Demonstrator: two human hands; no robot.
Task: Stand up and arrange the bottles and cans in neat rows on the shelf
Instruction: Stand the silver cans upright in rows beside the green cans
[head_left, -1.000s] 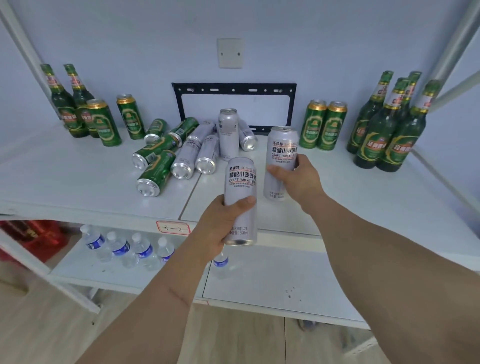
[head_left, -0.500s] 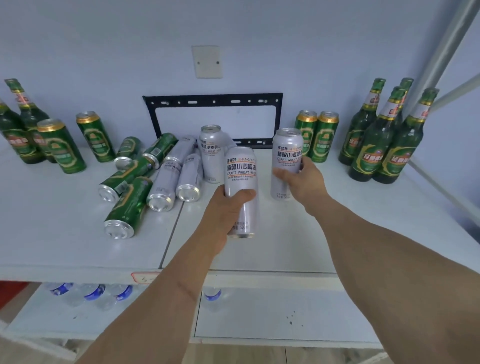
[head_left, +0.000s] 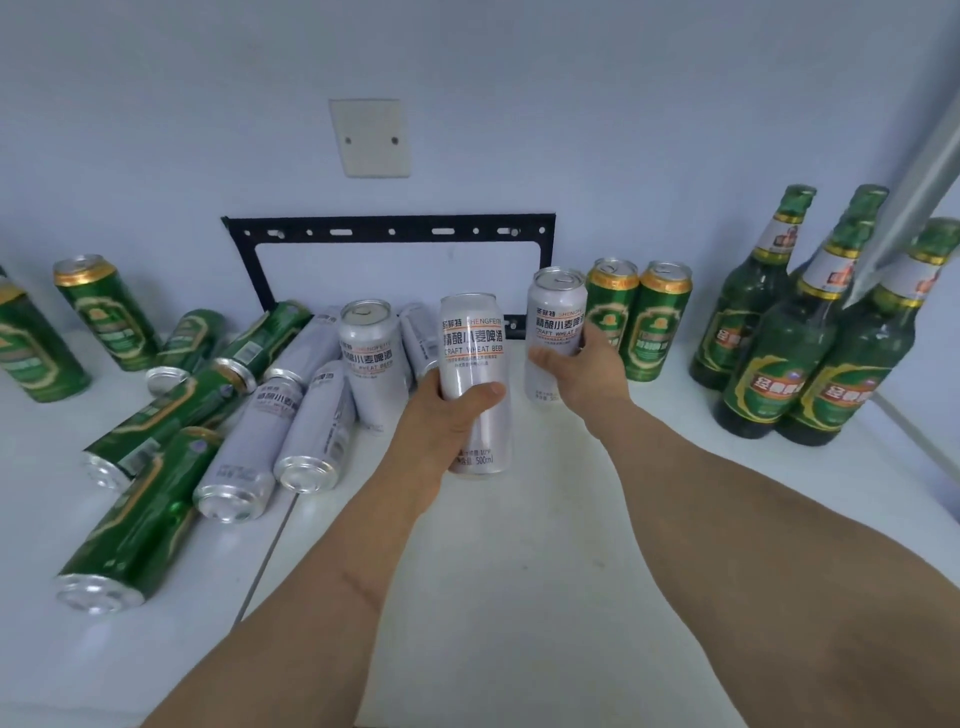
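My left hand (head_left: 441, 421) grips an upright white wheat-beer can (head_left: 474, 364) over the middle of the white shelf (head_left: 519, 545). My right hand (head_left: 584, 371) holds a second white can (head_left: 555, 322) upright, close beside two standing green cans (head_left: 636, 317). One more white can (head_left: 371, 358) stands just left of my left hand. To the left, a heap of fallen white cans (head_left: 270, 436) and green cans (head_left: 140, 509) lies on the shelf. Green bottles (head_left: 810, 343) stand at the right.
Two green cans (head_left: 88, 306) stand at the far left. A black metal bracket (head_left: 389, 231) and a white wall plate (head_left: 370, 137) are on the back wall. A grey shelf post (head_left: 914, 192) slants across the bottles at the upper right.
Both hands have carried their white cans deeper onto the shelf. The right can now sits next to the standing green cans. The view has moved closer; the lower shelf is out of sight.
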